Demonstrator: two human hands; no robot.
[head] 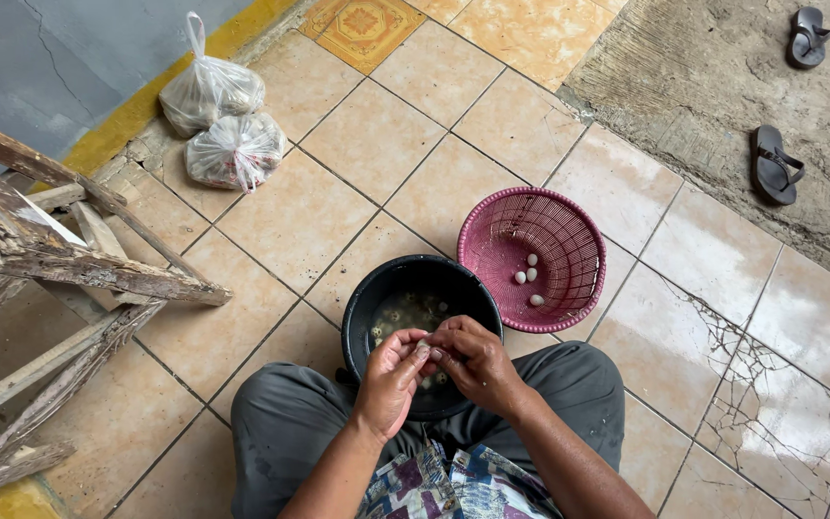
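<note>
1. Head view, looking straight down: a person sits low on a tiled floor, knees in grey trousers spread apart, with a black bucket on the floor between them.
2. The left hand and the right hand meet over the near side of the bucket, fingertips touching.
3. Between the fingertips sits a small pale egg; the fingers of both hands are pinched narrow around it, thumbs pressing on its top. How much of its shell is on cannot be told.
4. Inside the bucket there is murky water with more small pale eggs floating or lying in it.
5. A pink plastic basket stands just beside the bucket on its far right side, touching or almost touching the rim. Four small white peeled eggs lie on its bottom.
6. At the far left, two knotted clear plastic bags with pale contents rest on the floor, near a yellow-painted edge by the wall.
7. A weathered wooden frame of rough beams fills the left edge.
8. At the top right, two dark sandals lie well apart on bare concrete beyond the tiles.
9. Some tiles at the lower right are cracked.
</note>
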